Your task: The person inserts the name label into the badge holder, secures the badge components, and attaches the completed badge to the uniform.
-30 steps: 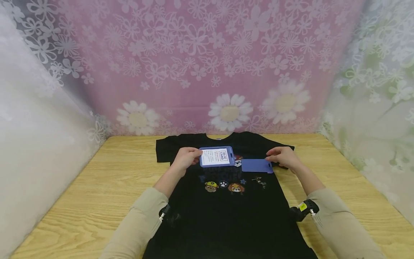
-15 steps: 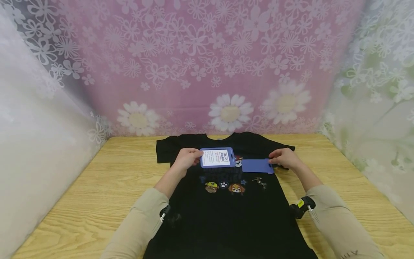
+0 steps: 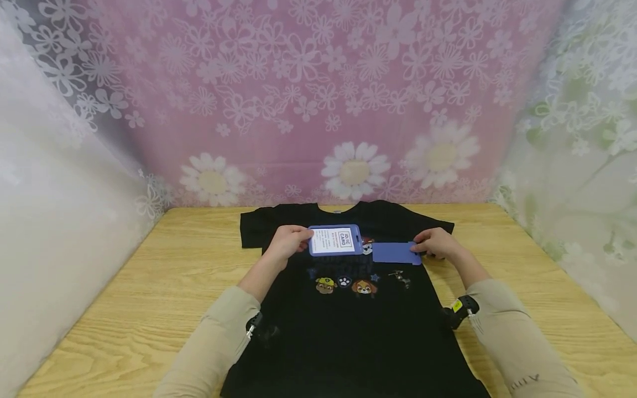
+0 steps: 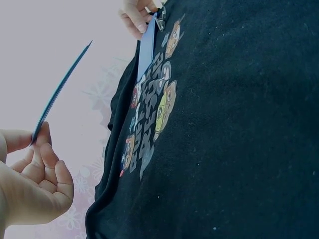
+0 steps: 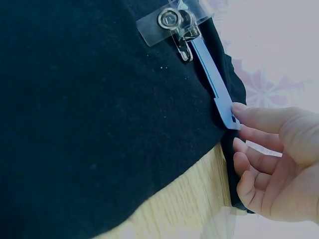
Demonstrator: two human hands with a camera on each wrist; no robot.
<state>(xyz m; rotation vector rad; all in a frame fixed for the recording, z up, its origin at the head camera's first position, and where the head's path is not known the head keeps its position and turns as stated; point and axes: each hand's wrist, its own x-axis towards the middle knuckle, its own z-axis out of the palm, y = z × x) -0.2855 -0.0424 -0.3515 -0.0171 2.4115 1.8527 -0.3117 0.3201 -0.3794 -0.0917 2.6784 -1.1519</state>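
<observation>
Raised over the chest of a black T-shirt (image 3: 358, 342), a blue badge holder (image 3: 335, 241) with a white "ID/IC CARD" insert is pinched at its left end by my left hand (image 3: 290, 242). The left wrist view shows that badge holder (image 4: 59, 94) edge-on, between thumb and index finger. My right hand (image 3: 439, 243) pinches the notched right end of a flat blue cover panel (image 3: 394, 253). In the right wrist view this panel (image 5: 213, 79) is seen nearly edge-on, close over the shirt. A gap separates holder and panel in the head view.
A metal badge clip (image 3: 400, 278) with a clear strap (image 5: 154, 30) lies on the shirt's right side. Cartoon dog prints (image 3: 325, 285) decorate the front. Beneath is a wooden table (image 3: 129, 309), with a pink floral curtain (image 3: 298, 121) behind.
My right fingers have shifted slightly at the panel's end, and the right wrist has moved a little inward. The left hand and badge holder stay nearly still.
</observation>
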